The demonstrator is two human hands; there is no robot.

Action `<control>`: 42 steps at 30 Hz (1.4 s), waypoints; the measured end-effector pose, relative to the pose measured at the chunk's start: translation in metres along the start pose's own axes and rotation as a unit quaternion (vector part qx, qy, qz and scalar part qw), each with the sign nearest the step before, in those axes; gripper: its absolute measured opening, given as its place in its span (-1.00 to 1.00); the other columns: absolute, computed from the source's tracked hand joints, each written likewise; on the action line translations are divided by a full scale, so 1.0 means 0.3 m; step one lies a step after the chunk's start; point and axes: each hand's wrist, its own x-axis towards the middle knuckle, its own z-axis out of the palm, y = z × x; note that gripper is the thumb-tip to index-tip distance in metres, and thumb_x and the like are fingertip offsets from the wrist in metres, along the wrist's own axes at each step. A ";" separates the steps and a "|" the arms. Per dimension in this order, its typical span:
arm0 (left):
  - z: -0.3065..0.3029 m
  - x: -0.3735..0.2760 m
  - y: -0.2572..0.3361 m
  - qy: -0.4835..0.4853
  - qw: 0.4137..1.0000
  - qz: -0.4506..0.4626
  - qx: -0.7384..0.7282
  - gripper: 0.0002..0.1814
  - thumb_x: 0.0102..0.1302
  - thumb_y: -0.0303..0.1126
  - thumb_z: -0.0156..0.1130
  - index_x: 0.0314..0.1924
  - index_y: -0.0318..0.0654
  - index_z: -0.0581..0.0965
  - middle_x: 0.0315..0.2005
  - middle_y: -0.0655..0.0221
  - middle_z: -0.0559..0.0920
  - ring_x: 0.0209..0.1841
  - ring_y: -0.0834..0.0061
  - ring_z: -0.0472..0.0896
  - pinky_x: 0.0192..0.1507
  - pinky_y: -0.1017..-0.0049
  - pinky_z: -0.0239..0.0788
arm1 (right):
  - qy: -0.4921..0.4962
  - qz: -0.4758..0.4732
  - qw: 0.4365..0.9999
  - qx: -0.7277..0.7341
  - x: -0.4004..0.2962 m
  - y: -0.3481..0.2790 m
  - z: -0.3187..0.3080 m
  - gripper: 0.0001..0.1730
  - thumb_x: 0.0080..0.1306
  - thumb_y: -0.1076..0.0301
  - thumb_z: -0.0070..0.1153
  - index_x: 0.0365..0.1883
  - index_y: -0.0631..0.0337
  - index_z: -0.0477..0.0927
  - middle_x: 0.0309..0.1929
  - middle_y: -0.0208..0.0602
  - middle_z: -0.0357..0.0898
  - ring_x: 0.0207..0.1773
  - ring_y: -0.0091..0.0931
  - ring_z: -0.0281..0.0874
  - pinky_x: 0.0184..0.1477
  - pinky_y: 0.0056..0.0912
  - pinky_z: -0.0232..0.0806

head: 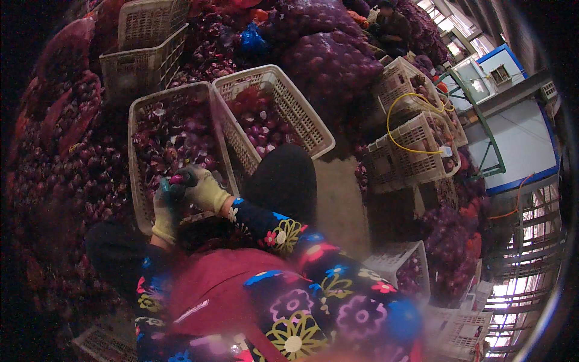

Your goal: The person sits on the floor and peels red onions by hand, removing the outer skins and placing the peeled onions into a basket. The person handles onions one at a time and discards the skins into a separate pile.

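Note:
My gloved left hand [165, 203] and gloved right hand [202, 186] meet over the near end of a plastic crate [134, 149]. Between their fingers is a purple-red onion [177, 179], partly covered by the dark-coated glove fingers. Both seem to grip it, though the left fingertips are hard to make out. Red onions and loose skins [181, 131] lie in the crate below. Against its right side stands a second plastic crate [312, 122], holding peeled-looking purple onions [267, 135]. My right knee [289, 176] is beside that second crate.
Loose red onions [68, 154] spread at the left, beside stacked crates [135, 68]. Full mesh sacks [325, 59] rise behind. Filled crates [398, 154] with a yellow cable [389, 122] stand at the right. A person [393, 27] sits at the far back.

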 end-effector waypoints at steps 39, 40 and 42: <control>-0.112 -0.026 0.304 -0.018 0.846 -0.347 -0.403 -0.43 0.58 0.01 -0.04 0.50 0.05 0.31 0.29 0.30 0.54 0.12 0.34 0.61 0.18 0.32 0.48 | -0.057 0.078 0.995 0.028 0.048 0.163 -0.061 -0.45 0.40 0.11 0.27 0.23 0.27 0.55 0.06 -0.17 0.71 0.01 -0.39 0.66 0.10 -0.27 0.48; -0.102 -0.044 0.408 0.014 0.875 -0.342 -0.342 -0.41 0.58 0.04 -0.05 0.54 0.15 0.26 0.28 0.32 0.56 0.06 0.36 0.64 0.09 0.30 0.55 | -0.031 0.072 0.997 -0.021 0.043 0.173 -0.107 -0.43 0.38 0.11 0.29 0.25 0.27 0.55 0.06 -0.16 0.71 0.01 -0.38 0.66 0.10 -0.27 0.48; -0.097 0.018 0.390 0.022 0.849 -0.371 -0.375 -0.44 0.52 0.19 0.02 0.38 0.17 0.43 -0.07 0.45 0.68 -0.40 0.54 0.58 -0.29 0.46 0.54 | 0.003 0.062 0.996 -0.065 0.061 0.165 -0.130 -0.38 0.36 0.11 0.34 0.27 0.27 0.55 0.07 -0.15 0.72 0.01 -0.38 0.67 0.09 -0.27 0.48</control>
